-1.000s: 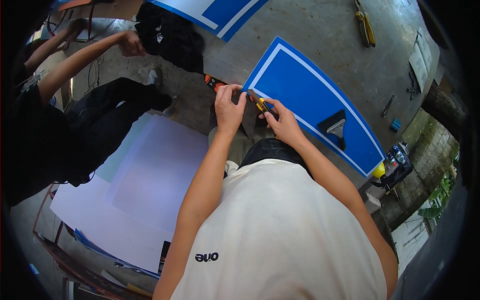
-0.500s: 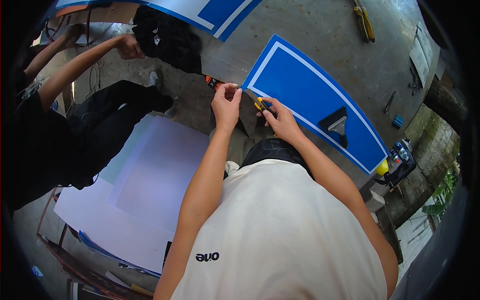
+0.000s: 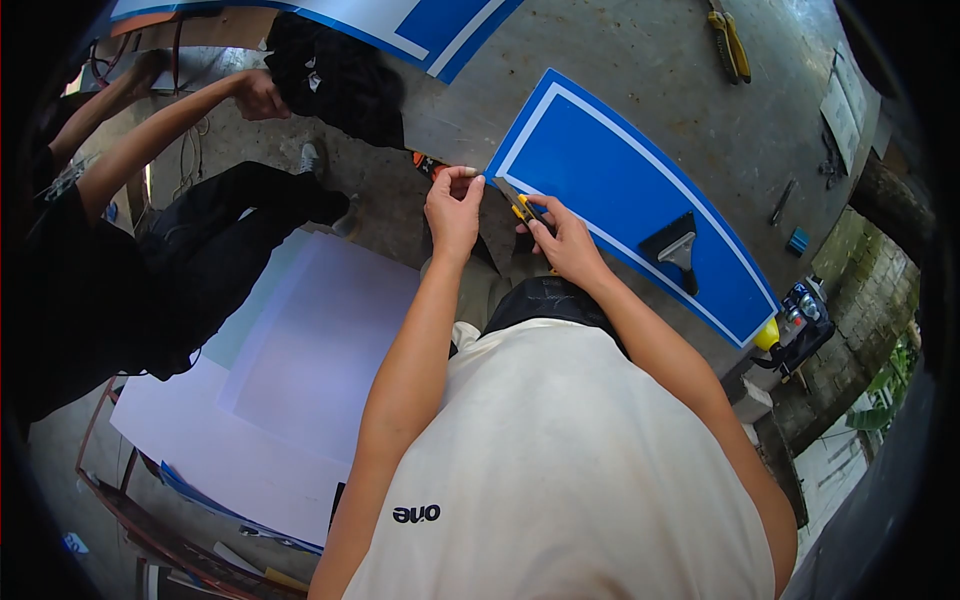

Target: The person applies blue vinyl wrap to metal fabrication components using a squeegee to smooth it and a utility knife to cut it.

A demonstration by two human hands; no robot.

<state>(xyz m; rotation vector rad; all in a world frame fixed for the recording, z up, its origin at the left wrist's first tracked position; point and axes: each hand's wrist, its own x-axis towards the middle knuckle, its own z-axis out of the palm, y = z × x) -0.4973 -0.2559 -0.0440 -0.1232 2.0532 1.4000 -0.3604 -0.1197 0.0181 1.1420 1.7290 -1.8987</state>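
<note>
A blue sign panel (image 3: 610, 165) with a white border line lies on the metal table, its narrow left corner towards me. At that corner my left hand (image 3: 455, 215) is closed in a pinch, thumb against fingertips; whatever sits between them is too small to make out. My right hand (image 3: 568, 243) grips a yellow and black utility knife (image 3: 522, 208), its front end pointing up and left to the panel's near edge, close to my left fingertips. On the panel's right part rests a black squeegee (image 3: 675, 250) with a grey head.
Yellow-handled pliers (image 3: 732, 48) lie on the metal table (image 3: 640, 60) at the back. A small blue block (image 3: 797, 241) is near its right edge. Another blue and white panel (image 3: 455, 40) sits at the far left. A co-worker (image 3: 120, 270) stands left, beside white sheets (image 3: 290, 350).
</note>
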